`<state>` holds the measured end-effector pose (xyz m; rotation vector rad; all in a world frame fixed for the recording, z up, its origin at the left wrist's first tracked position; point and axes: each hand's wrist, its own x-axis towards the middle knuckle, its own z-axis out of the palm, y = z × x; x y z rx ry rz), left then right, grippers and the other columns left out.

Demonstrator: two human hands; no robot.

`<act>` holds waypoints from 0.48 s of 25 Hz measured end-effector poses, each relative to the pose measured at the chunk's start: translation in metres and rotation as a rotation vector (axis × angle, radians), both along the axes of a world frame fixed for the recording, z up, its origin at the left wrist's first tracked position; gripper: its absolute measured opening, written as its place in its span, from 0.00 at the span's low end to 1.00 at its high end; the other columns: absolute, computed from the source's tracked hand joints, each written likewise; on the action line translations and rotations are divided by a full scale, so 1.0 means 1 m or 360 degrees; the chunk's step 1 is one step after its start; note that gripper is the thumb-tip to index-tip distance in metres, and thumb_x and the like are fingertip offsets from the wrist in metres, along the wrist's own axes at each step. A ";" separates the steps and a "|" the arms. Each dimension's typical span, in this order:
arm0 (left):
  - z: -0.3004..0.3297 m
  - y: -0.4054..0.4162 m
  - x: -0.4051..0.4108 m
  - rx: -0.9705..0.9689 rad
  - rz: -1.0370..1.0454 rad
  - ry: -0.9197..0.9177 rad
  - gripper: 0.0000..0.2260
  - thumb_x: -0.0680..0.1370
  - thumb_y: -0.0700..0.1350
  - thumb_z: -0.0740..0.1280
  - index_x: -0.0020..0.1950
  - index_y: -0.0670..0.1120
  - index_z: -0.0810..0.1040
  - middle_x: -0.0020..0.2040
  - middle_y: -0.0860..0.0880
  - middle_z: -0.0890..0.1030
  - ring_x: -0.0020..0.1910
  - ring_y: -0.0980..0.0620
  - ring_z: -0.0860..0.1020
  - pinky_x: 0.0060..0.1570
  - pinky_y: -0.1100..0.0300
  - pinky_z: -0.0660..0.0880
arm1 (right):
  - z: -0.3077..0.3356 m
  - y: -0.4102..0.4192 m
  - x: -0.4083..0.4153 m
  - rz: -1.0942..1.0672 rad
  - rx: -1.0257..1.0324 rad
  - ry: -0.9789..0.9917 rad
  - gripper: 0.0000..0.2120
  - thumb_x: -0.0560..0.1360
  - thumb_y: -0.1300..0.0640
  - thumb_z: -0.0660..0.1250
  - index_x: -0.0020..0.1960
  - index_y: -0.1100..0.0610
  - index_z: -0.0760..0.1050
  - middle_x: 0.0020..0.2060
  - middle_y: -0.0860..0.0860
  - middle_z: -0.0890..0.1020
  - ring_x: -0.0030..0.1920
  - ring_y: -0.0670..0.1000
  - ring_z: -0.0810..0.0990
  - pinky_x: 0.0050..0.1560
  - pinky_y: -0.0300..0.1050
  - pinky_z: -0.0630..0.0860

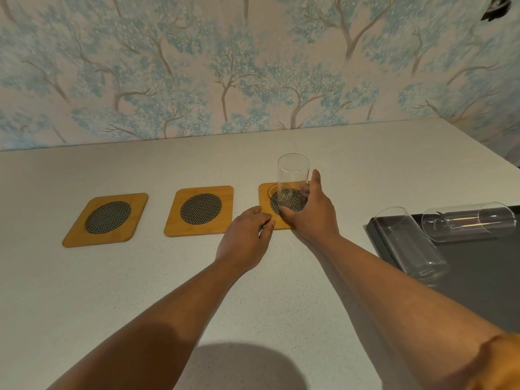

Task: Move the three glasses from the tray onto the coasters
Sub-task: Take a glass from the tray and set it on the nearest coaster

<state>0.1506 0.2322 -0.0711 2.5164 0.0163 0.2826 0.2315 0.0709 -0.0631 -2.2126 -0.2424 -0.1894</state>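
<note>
clear glass (292,178) stands upright on the right coaster (266,192), the right hand (308,212) wrapped around its lower part, thumb behind, fingers curled on the near side. whether its base is fully seated is hard to tell. the left hand (243,235) rests loosely curled, empty, touching that coaster's front edge. two more glasses (410,246) (470,225) lie tipped over on the dark tray (478,277). the middle coaster (199,211) and left coaster (107,219) are bare.

Home interior, tree-patterned wallpaper (197,66), speckled countertop (112,277)
</note>
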 end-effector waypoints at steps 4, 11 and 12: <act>0.000 0.000 -0.001 0.0022 -0.0005 -0.0011 0.15 0.83 0.53 0.62 0.66 0.49 0.80 0.74 0.44 0.74 0.73 0.48 0.71 0.68 0.51 0.71 | 0.000 0.000 0.000 0.0002 -0.0026 -0.0024 0.55 0.68 0.43 0.78 0.81 0.56 0.47 0.70 0.52 0.76 0.66 0.53 0.77 0.57 0.41 0.72; 0.001 -0.001 -0.002 0.0021 -0.0005 -0.0016 0.16 0.83 0.53 0.62 0.67 0.50 0.80 0.74 0.45 0.74 0.73 0.48 0.71 0.69 0.51 0.71 | -0.001 -0.002 0.003 0.0012 -0.0042 -0.0003 0.56 0.67 0.42 0.78 0.81 0.56 0.48 0.69 0.53 0.76 0.66 0.53 0.77 0.60 0.46 0.74; 0.001 -0.001 -0.002 0.0022 -0.0006 -0.0014 0.16 0.83 0.53 0.62 0.67 0.49 0.80 0.74 0.45 0.73 0.73 0.48 0.71 0.69 0.51 0.71 | 0.000 -0.002 0.004 0.0011 -0.0043 -0.0003 0.56 0.67 0.42 0.78 0.81 0.56 0.48 0.69 0.53 0.76 0.66 0.53 0.77 0.59 0.45 0.74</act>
